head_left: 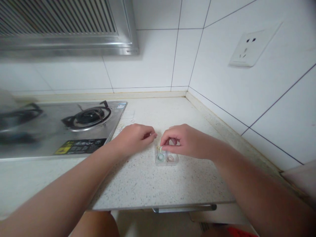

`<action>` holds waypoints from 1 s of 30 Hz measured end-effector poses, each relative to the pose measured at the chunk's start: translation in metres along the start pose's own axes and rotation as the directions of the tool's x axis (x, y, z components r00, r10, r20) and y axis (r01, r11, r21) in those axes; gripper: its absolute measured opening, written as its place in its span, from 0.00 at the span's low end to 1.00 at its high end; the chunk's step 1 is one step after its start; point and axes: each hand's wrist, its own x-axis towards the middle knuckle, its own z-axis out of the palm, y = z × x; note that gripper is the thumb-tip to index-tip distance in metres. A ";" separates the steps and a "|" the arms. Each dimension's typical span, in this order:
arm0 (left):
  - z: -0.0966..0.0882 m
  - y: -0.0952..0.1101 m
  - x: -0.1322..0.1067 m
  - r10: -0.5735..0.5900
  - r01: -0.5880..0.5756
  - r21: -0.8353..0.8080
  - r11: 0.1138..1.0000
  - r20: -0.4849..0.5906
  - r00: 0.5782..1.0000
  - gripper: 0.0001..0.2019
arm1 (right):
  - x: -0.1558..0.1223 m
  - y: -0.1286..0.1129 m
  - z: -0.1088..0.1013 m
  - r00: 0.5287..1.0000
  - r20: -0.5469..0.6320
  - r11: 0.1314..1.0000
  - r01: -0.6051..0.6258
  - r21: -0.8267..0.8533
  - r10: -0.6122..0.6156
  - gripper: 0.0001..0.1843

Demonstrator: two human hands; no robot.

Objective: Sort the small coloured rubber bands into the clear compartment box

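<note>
My left hand [134,136] rests on the speckled surface [148,184], just right of the stove [49,138]. Its grip is clenched loosely, the fingers curled in and the fingertips pointing right toward my other hand. I see nothing held in it.

My right hand [184,140] lies opposite, knuckles up, with its fingertips pointing left and down. The two hands are near each other but do not touch. The right grip is pinched closed, thumb against forefinger, directly over the far left corner of a small clear box [174,163]. Whether anything is caught in that pinch I cannot tell, as it is too small and blurred.

The box sits flat on the surface, partly under my right fingers, between my hands and the front edge. Its long axis runs left to right, roughly parallel to that edge, and its open top faces up. It looks divided into compartments. In the near row a teal ring [160,157] lies on the left and a pinkish ring [170,159] on the right. A pale yellowish ring [160,149] lies behind the teal one, right at my pinched fingertips.

A burner [86,118] is on the stove beyond my left hand. A wall socket [247,47] is set in the tiles to the right.
</note>
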 end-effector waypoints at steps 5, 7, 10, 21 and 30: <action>0.001 -0.002 0.001 -0.041 0.041 -0.014 0.999 -0.029 0.999 0.15 | 0.005 -0.001 0.012 0.993 0.098 0.992 0.071 -0.102 -0.061 0.04; 0.002 -0.003 0.001 -0.036 0.036 -0.015 0.999 -0.034 0.999 0.15 | 0.006 -0.001 0.015 0.989 0.129 0.985 0.095 -0.142 -0.077 0.05; 0.004 -0.004 0.000 -0.017 0.017 -0.016 1.000 -0.040 0.999 0.16 | 0.006 -0.001 0.018 0.986 0.142 0.977 0.110 -0.185 -0.084 0.06; 0.001 -0.004 0.000 0.006 -0.006 0.000 1.000 -0.032 0.999 0.15 | 0.004 -0.002 0.012 0.992 0.104 0.963 0.091 -0.254 -0.067 0.07; -0.007 -0.015 0.003 -0.035 0.037 0.015 0.999 -0.078 0.996 0.17 | -0.002 0.030 -0.013 0.994 -0.106 0.952 0.003 -0.306 -0.037 0.09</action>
